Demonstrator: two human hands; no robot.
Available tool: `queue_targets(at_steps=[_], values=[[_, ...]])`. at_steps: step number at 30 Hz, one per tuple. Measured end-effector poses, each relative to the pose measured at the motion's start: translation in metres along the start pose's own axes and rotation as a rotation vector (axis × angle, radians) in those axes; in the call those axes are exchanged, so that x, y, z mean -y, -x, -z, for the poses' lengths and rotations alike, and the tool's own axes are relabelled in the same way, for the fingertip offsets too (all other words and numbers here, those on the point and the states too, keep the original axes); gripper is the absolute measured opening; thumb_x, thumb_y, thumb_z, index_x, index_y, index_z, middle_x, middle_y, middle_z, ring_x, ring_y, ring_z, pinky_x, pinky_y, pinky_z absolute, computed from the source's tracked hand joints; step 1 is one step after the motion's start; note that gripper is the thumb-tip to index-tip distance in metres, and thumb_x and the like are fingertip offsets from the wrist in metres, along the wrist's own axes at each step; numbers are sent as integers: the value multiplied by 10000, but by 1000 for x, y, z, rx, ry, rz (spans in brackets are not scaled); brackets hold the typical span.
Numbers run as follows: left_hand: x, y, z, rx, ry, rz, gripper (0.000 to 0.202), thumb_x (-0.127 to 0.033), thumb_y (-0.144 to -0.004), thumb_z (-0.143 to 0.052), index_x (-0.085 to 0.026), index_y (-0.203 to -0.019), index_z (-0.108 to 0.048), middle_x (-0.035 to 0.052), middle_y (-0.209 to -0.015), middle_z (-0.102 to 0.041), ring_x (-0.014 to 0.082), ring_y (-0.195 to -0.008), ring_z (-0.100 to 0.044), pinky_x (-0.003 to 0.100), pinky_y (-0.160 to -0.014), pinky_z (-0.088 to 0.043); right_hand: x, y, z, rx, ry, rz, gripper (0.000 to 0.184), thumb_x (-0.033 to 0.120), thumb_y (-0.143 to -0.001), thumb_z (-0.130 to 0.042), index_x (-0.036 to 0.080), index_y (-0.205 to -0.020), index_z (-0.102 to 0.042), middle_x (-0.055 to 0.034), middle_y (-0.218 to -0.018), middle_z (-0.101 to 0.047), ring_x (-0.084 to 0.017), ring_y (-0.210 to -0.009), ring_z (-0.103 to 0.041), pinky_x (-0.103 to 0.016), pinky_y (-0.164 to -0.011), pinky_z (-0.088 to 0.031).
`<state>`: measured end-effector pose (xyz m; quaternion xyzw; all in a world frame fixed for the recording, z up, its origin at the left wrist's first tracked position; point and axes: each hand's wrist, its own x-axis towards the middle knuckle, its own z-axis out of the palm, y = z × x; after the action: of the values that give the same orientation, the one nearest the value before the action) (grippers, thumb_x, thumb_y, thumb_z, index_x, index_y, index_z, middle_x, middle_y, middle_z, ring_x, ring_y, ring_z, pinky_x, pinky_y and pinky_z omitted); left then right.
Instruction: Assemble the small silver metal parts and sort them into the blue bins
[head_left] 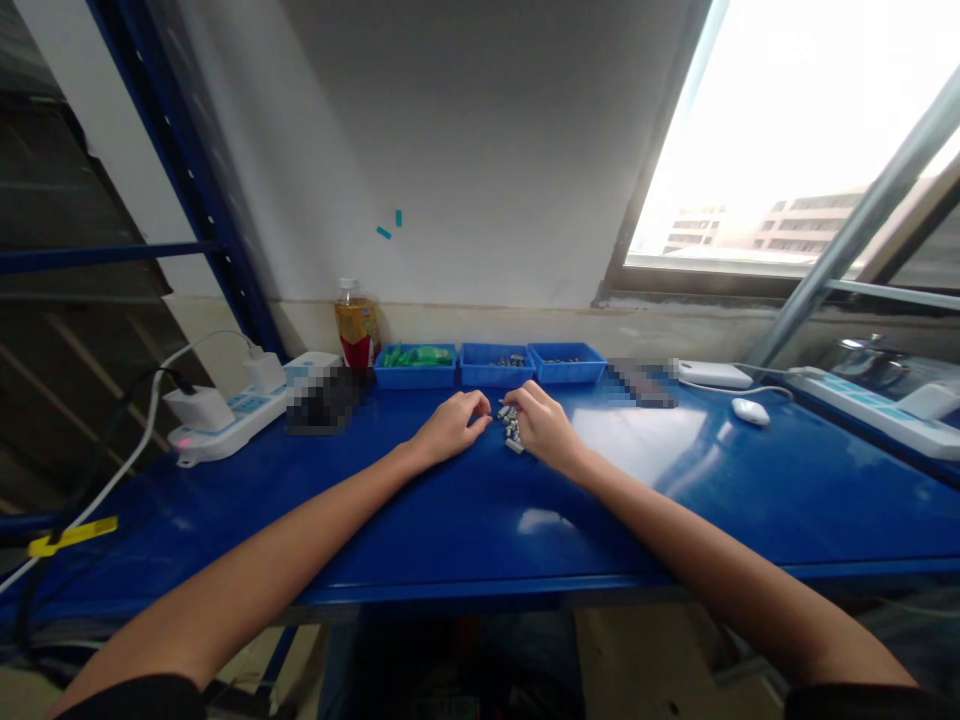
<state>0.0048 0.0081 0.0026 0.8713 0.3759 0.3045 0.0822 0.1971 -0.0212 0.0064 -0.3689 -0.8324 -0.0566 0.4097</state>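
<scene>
Both my hands rest on a blue table (480, 520) on either side of a small heap of metal parts (511, 428). My left hand (452, 424) lies just left of the heap, its fingers curled and pinched together at the heap's edge. My right hand (541, 424) covers the heap's right side with bent fingers touching the parts. What either hand pinches is too small to make out.
Three blue trays line the wall: one with green pieces (415, 364), two with small metal parts (495, 363) (566, 362). A drink bottle (357, 326) stands left of them. A power strip with chargers (240, 408) lies at left. A mouse (750, 410) and another power strip (877, 410) lie at right.
</scene>
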Motion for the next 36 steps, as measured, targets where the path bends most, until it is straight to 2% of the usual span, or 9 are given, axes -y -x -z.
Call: queue_targets(at_steps=[4,7,10,15,20,24,27,32,36], values=[[-7,1,0,-73,208,35,153,-326,-879,-490,-174,-879,-511,25,-839,-617,148,-752,-580,256,-679,-443,5,1,-1,50,-26,40,295,80,-801,-451,195,-1064,-517,-78,-962,-542,-195,-882,-541,-311,-796,-459],[-12,2,-1,-79,275,24,195,-368,-891,-479,-175,-882,-502,11,-814,-601,129,-716,-565,235,-650,-428,5,2,1,77,6,53,185,144,-823,-514,210,-993,-545,-66,-923,-568,-204,-879,-544,-327,-798,-463],[-13,3,-2,-84,309,23,198,-371,-895,-474,-175,-875,-501,-2,-790,-583,117,-698,-549,222,-629,-409,3,1,3,64,16,55,82,182,-859,-507,214,-906,-565,-57,-879,-576,-194,-848,-546,-321,-783,-467],[-14,3,-1,-114,348,43,167,-345,-888,-479,-179,-878,-497,-16,-767,-561,110,-697,-539,214,-620,-397,2,-1,6,43,-7,65,70,197,-854,-526,220,-903,-570,-50,-864,-580,-189,-831,-550,-315,-763,-469],[-17,4,0,-107,370,35,183,-359,-894,-471,-179,-875,-496,-11,-761,-574,117,-699,-553,225,-641,-413,4,-1,6,56,-19,72,71,197,-870,-504,218,-886,-570,-51,-858,-579,-185,-832,-551,-314,-768,-468],[-18,5,0,-89,374,42,182,-316,-922,-415,-183,-1007,-505,6,-808,-632,132,-730,-597,241,-671,-438,1,0,2,44,-51,10,63,205,-877,-490,207,-854,-549,-49,-835,-570,-176,-797,-550,-303,-742,-469],[-17,5,-1,-83,299,4,216,-293,-878,-496,-183,-1060,-525,34,-875,-653,150,-767,-611,248,-661,-452,-2,0,-1,32,-70,-36,37,210,-864,-502,208,-852,-537,-44,-835,-566,-170,-786,-555,-292,-726,-464],[-14,5,-3,-129,194,-71,144,-270,-844,-543,-181,-952,-578,43,-879,-645,166,-825,-607,273,-723,-478,-4,1,-3,47,-121,-80,16,192,-830,-520,203,-831,-531,-24,-783,-565,-150,-727,-559,-264,-669,-449],[-16,5,0,-120,187,-75,125,-265,-841,-547,-180,-918,-594,40,-877,-657,162,-815,-611,272,-724,-481,-6,1,-5,47,-167,-88,44,167,-806,-528,195,-837,-540,-15,-771,-576,-135,-697,-561,-249,-652,-446]])
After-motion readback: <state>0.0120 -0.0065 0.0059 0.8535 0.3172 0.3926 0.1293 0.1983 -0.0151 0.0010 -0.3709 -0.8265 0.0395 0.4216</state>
